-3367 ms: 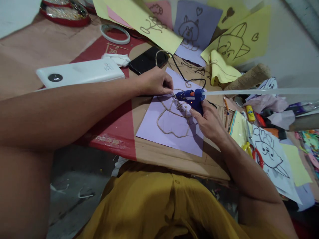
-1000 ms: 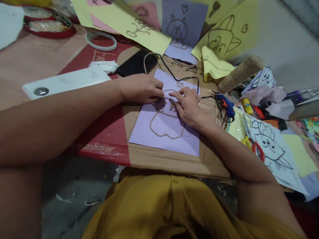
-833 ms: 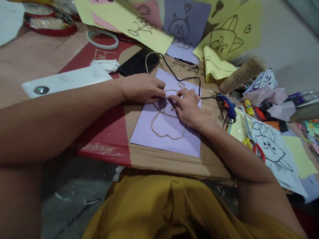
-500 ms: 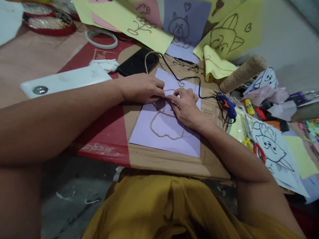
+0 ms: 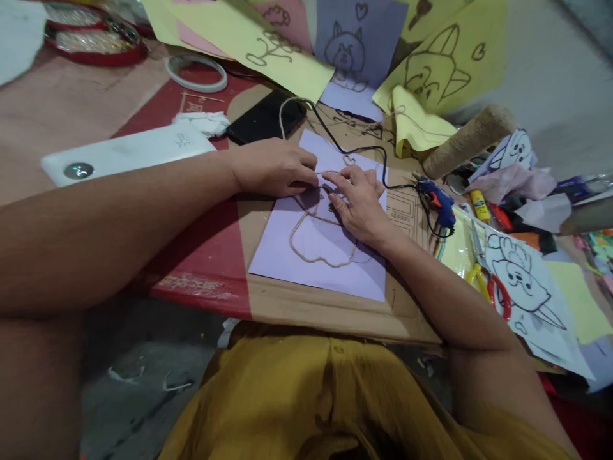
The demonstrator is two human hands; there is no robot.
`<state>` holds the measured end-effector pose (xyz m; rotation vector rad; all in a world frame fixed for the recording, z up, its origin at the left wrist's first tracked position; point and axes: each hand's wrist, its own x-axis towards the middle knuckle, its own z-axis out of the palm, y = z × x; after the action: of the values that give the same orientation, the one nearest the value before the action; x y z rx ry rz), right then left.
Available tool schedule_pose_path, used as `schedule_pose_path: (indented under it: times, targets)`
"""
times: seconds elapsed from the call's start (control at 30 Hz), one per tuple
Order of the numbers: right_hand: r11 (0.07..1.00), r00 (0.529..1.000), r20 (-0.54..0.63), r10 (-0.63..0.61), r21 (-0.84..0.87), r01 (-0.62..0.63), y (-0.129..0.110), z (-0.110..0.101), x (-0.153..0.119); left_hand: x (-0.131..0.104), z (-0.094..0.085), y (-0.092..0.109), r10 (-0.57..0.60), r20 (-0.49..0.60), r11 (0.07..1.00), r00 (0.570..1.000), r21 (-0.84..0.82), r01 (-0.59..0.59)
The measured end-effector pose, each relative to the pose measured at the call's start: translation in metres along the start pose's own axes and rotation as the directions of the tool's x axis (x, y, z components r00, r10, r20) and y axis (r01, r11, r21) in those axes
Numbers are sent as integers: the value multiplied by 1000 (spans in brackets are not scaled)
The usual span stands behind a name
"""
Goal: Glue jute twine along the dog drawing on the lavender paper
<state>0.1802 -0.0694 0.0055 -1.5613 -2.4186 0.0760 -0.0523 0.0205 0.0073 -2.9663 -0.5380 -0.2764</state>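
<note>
A purple sheet of paper (image 5: 272, 255) lies on cardboard in front of me, with brown twine (image 5: 322, 260) laid on it as a rounded outline. My left hand (image 5: 282, 169) rests at the sheet's upper left, its thumb and fingers pinched together on the twine. From behind that hand a loop of twine rises over a black phone. My right hand (image 5: 357, 201) lies on the sheet just to the right, its fingers apart, with the index finger touching down near the twine. The hands hide part of the outline. A small twine heart (image 5: 349, 160) sits above them.
A blue glue gun (image 5: 437, 201) with a black cord lies to the right, near a twine spool (image 5: 469, 142) and scissors (image 5: 493, 287). A white power bank (image 5: 129, 153), a black phone (image 5: 265, 118) and a tape roll (image 5: 196, 73) are to the left. Drawings stand behind.
My right hand's thumb and index finger have moved apart and slightly right, away from my left fingertips. My left hand stays almost where it was.
</note>
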Motion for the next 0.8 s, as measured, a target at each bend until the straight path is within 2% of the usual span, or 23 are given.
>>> schedule_pose_path:
  times: [0.13,0.33,0.53,0.7,0.8]
  targets:
    - [1000,1000,15,-18,11,18,0,2,-1,0,5,-2,-37,-32,999,999,22,38]
    - [999,997,-73,3,48,0,5,6,-1,-1,10,-4,-42,-76,998,996,-48,38]
    - [996,999,-35,-41,73,43,8,7,-2,-2,9,-5,-12,-104,998,995,-55,6]
    - [996,991,-134,-24,87,36,10,8,-2,-3,7,-4,-27,-120,993,992,-116,13]
    - [995,997,-74,-38,85,44,10,8,-2,-2,4,-3,-31,-117,988,993,-152,13]
